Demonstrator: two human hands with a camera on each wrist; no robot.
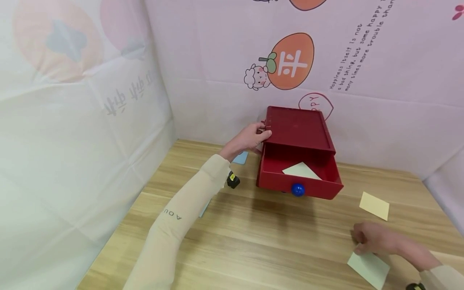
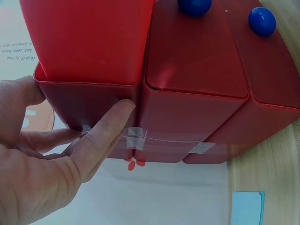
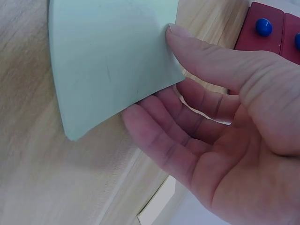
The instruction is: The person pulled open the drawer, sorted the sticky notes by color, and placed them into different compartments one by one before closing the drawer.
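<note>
A dark red drawer cabinet stands at the back of the wooden table, its top drawer pulled out by a blue knob side facing me. Inside that drawer lies a pale note. My left hand grips the cabinet's upper left edge, thumb over the top and fingers against the side wall. At the table's right, my right hand pinches a pale green sticky note pad by one corner; the thumb is on its face and the other fingers curl at the edge underneath.
A yellow note lies beyond my right hand. Blue notes lie left of the cabinet, and another blue piece shows beside my left sleeve. Printed white cloth hangs behind and at the sides of the table.
</note>
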